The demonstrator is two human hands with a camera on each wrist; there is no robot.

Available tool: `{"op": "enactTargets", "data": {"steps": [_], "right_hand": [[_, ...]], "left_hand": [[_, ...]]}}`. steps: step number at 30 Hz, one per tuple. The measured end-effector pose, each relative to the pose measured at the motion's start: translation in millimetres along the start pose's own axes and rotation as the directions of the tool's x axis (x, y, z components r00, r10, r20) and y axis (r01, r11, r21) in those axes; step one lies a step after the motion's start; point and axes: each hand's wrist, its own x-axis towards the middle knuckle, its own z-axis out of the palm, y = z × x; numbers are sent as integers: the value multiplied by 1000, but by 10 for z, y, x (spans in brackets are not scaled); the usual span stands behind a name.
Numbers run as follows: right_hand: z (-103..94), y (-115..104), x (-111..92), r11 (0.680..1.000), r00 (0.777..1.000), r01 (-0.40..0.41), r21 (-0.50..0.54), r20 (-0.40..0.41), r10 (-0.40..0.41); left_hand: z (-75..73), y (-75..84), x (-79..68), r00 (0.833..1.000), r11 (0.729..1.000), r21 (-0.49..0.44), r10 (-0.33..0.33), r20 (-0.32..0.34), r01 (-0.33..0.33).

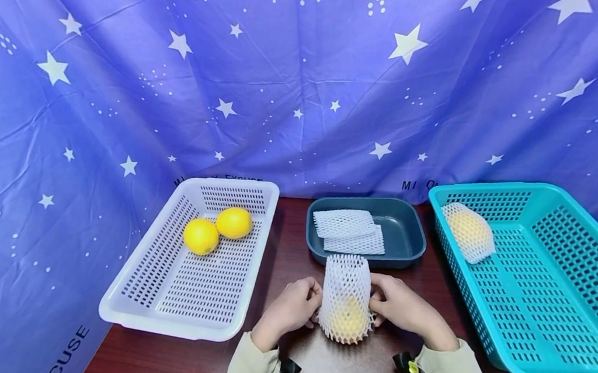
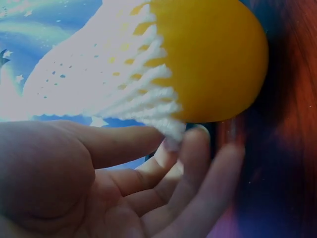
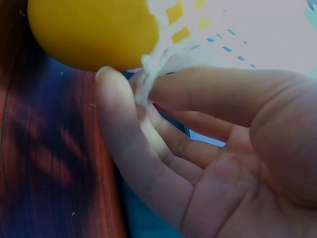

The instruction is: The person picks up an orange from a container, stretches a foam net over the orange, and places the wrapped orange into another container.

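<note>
A white foam net sleeve [image 1: 347, 278] stands on the table, drawn partly over a yellow fruit [image 2: 218, 59] that looks like a lemon or orange. My left hand [image 1: 293, 306] pinches the sleeve's lower edge on the left side, thumb against fingers. On the opposite side my right hand [image 1: 400, 303] pinches the same edge. Both wrist views show the bottom of the fruit bare below the net, close to the tabletop. In the right wrist view, the net's rim [image 3: 146, 79] is stretched away from the fruit between thumb and finger.
A white basket [image 1: 137, 261] at left holds two yellow fruits [image 1: 216, 230]. Behind the hands, a dark tray [image 1: 403, 235] holds foam net sleeves [image 1: 351, 228]. The teal basket [image 1: 543, 299] at right contains a netted fruit [image 1: 468, 232]. A starry blue curtain [image 1: 307, 82] hangs behind.
</note>
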Motion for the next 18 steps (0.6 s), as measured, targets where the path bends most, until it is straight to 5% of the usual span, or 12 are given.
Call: {"op": "enactTargets", "data": {"steps": [5, 9, 14, 18], "right_hand": [[-3, 18, -7, 997, 999, 36, -65, -28, -38], [-6, 19, -2, 992, 998, 46, -114, -44, -51], [-7, 16, -2, 990, 997, 47, -135, -57, -55], [-26, 4, -15, 991, 998, 49, -123, -44, -55]], "left_hand": [[-43, 35, -4, 989, 987, 138, 95, -113, -79], [-94, 103, -10, 968, 983, 48, 185, -169, -179], [-115, 176, -42, 969, 958, -147, 237, -70, -245], [-87, 166, -57, 963, 958, -134, 263, 54, -254]]}}
